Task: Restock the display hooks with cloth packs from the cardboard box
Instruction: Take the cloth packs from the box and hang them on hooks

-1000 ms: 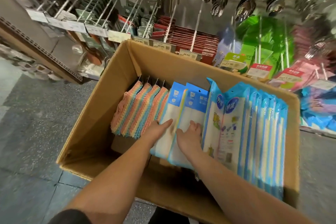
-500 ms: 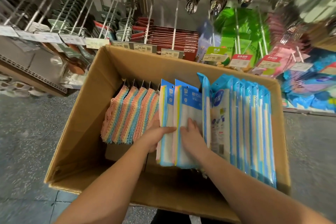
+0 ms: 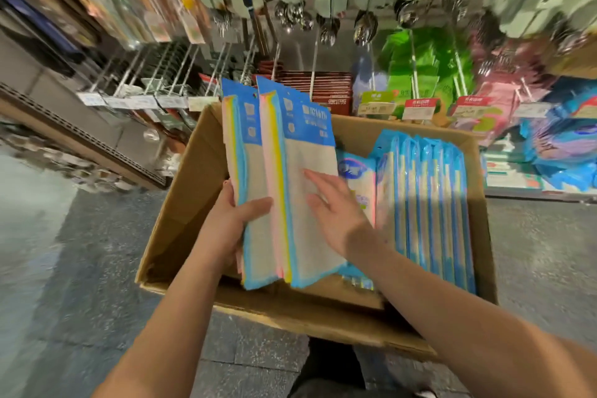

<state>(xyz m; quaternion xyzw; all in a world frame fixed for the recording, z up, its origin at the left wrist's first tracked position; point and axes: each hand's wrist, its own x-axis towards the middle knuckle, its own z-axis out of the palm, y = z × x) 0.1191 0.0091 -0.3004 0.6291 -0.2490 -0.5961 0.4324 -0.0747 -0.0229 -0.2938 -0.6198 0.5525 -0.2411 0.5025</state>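
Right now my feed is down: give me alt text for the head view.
The left hand grips a bundle of blue-topped cloth packs upright above the open cardboard box, while the right hand rests flat against their front. More blue packs stand in the box; display hooks hang behind.

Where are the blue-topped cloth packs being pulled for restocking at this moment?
In the head view, centre frame: the blue-topped cloth packs are raised above the cardboard box, gripped by the left hand, with the right hand flat against their front.
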